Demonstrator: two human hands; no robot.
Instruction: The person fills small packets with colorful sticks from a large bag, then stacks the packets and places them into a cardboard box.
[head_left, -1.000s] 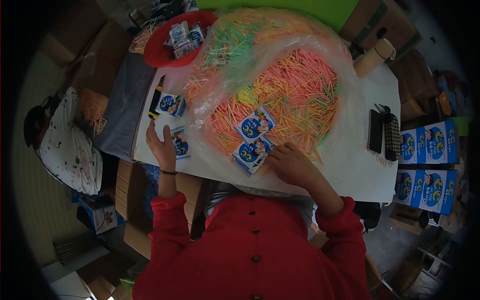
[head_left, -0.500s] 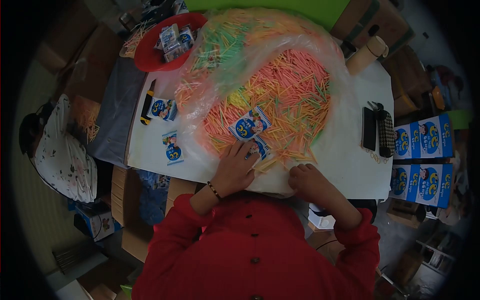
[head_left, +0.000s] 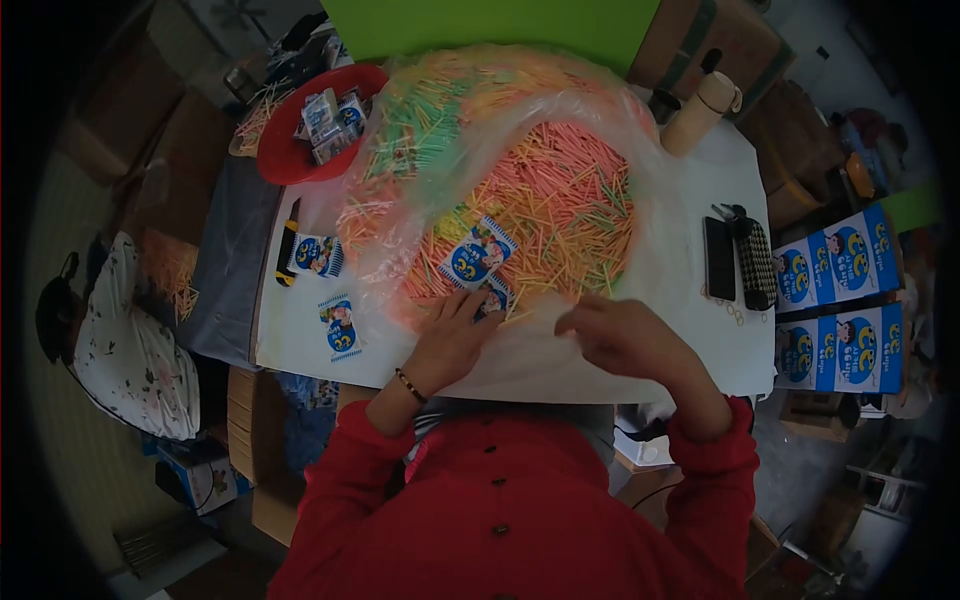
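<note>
the left hand (head_left: 447,335) has crossed from the surface (head_left: 690,320) edge onto a blue packet (head_left: 492,297) among the sticks (head_left: 560,200), apparently pinching it; the right hand (head_left: 622,335) hovers loosely curled.

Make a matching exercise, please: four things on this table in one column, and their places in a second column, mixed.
Things:
1. red bowl
2. black phone
3. left hand
4. cardboard tube

Places:
A. right of the plastic bag, beside a checked pouch
B. far left corner, filled with small packets
C. far right, upright
D. on a blue packet at the stick pile's near edge

Pairs: 1-B, 2-A, 3-D, 4-C
</note>
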